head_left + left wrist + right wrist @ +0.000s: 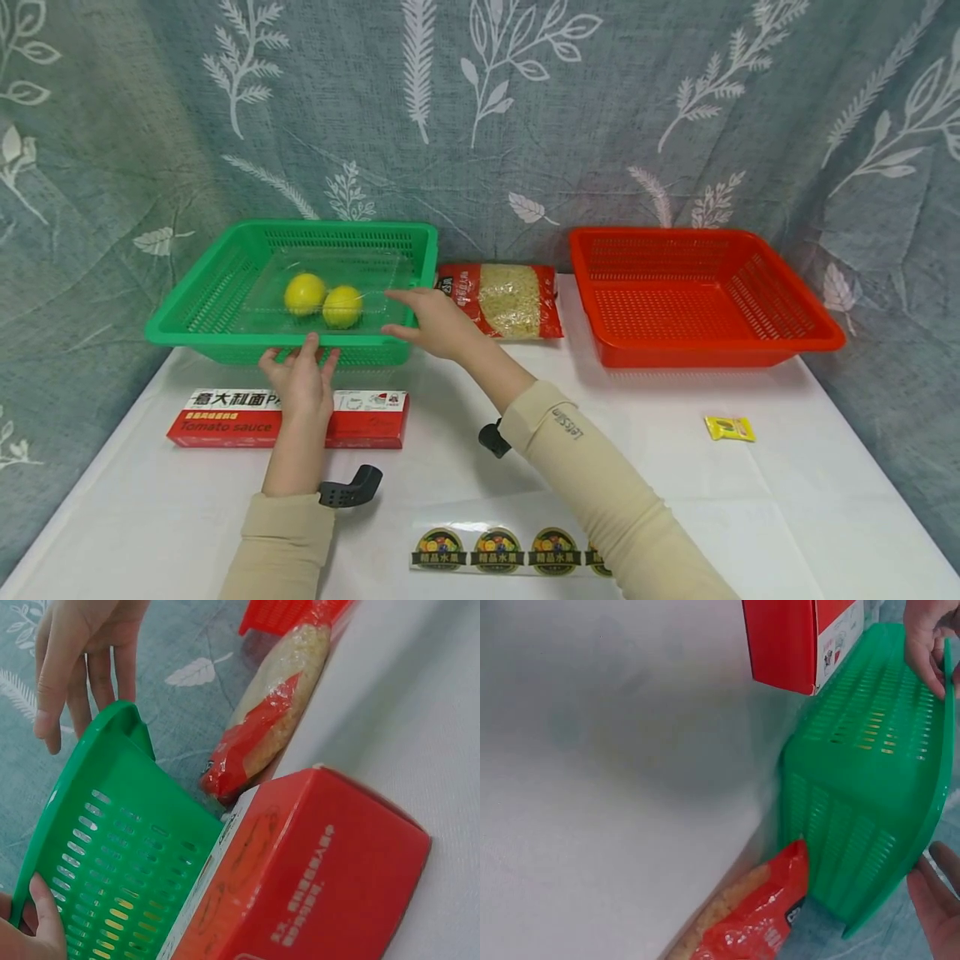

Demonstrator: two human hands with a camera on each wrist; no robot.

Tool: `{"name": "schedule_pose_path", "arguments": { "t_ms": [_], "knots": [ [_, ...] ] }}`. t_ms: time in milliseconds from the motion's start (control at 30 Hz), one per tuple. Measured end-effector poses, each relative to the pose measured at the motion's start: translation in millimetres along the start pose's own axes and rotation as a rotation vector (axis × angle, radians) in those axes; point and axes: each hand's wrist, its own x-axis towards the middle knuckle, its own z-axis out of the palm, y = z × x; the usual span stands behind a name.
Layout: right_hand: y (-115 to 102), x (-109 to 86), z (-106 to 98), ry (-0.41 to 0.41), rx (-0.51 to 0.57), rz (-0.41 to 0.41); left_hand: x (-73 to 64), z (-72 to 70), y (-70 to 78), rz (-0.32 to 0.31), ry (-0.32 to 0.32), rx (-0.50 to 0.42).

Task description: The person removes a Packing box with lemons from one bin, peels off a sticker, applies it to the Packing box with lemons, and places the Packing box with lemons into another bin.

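My left hand (302,379) grips the front rim of the green basket (375,342); the left wrist view shows its thumb (46,911) against the outer side of that rim. In the basket lies a clear plastic box (382,275) with two round yellow fruits (342,307). My right hand (435,321) is over the basket's right edge, with thumb and fingers spread apart. Nothing shows between them. In the right wrist view, part of the right hand (936,900) is beside the rim. A red and white pasta box (367,421) lies in front of the basket, partly behind my left forearm.
A red and clear bag of dry pasta-like pieces (510,302) lies between the green basket and a red basket (697,354). A small yellow packet (730,428) lies at the right. Near the front is a strip of round fruit stickers (497,550), partly covered by my right sleeve.
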Motion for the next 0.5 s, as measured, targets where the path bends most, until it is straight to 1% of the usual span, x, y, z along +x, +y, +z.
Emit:
{"name": "schedule_pose_path", "arguments": {
  "t_ms": [267, 500],
  "knots": [
    [-6, 5.6, 4, -0.004, 0.047, 0.023, 0.8, -2.1, -0.5, 0.01, -0.01, 0.015],
    [-11, 9.7, 9, 0.015, 0.045, 0.055, -1.2, -4.0, -2.2, 0.021, -0.025, 0.038]
  ]
}}
